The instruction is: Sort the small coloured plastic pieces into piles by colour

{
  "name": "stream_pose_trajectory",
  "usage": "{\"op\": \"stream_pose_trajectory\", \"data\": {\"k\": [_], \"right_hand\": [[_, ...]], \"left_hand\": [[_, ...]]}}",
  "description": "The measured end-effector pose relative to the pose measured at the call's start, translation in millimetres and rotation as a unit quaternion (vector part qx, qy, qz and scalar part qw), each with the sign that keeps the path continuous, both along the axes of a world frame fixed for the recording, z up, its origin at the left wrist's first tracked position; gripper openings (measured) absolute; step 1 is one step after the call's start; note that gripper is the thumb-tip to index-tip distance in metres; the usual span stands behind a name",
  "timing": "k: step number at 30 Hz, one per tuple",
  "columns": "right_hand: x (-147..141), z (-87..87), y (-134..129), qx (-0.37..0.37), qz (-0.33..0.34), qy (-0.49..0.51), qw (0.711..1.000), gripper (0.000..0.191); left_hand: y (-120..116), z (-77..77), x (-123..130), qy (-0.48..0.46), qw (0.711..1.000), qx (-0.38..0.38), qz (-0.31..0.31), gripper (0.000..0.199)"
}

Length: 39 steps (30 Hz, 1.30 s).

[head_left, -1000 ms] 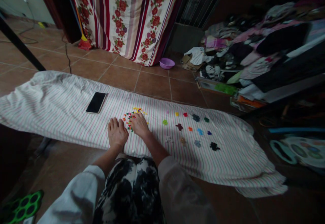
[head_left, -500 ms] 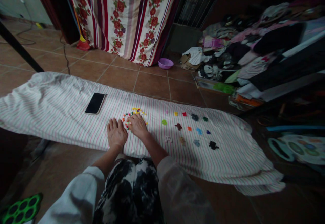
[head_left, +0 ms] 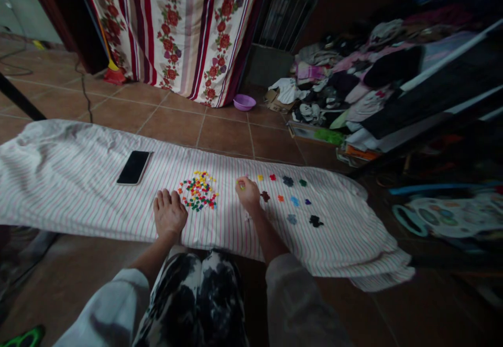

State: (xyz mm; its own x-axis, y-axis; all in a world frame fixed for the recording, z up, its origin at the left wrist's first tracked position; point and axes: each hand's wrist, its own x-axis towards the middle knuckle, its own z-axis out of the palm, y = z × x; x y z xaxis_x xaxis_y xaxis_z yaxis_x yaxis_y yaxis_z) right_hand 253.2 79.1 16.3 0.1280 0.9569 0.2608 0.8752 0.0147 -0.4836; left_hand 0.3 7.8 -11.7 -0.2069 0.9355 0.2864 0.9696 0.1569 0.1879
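Striped cloth (head_left: 98, 190) lies beneath the left hand (head_left: 170, 213), palm down, its fingers extended forward rather than curled. Just right of that grip spreads a loose heap of tiny pieces (head_left: 198, 192), red, yellow, green and orange, partly covered by the right hand (head_left: 247, 194) half a second ago. That hand has since shifted right, forearm angled forward, fingertips bent inward at lime-green pieces (head_left: 241, 185) (whether clamped on one, I cannot tell). Right of this grip sit small single-colour clusters (head_left: 288, 181).
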Motion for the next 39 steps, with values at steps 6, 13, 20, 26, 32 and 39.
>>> {"op": "stream_pose_trajectory", "data": {"k": [6,13,20,26,32,39], "right_hand": [[29.7,-7.4,2.3,-0.119,-0.078,-0.042,0.989,0.024],[33.5,-16.6,4.5,-0.114,-0.049,-0.051,0.991,0.031],[36.7,-27.6,3.6,-0.073,-0.032,-0.019,0.997,0.042],[36.4,-28.5,4.8,-0.075,-0.031,-0.009,0.997,0.042],[30.7,-24.5,1.2,-0.088,-0.041,-0.020,0.995,0.042],[26.4,-12.1,-1.3,-0.075,-0.050,-0.053,0.994,0.040]], "left_hand": [[0.4,-1.5,-0.4,0.010,1.000,0.010,-0.002,0.045],[0.3,-3.2,-1.1,0.031,0.999,0.011,-0.002,0.044],[0.5,-2.3,-1.3,0.036,0.999,0.008,-0.002,0.044],[0.9,-2.5,-1.3,0.038,0.999,0.002,0.002,0.045],[1.6,-1.7,-0.3,0.027,1.000,-0.005,0.004,0.046],[0.6,1.2,0.3,0.003,1.000,-0.002,0.002,0.046]]}}
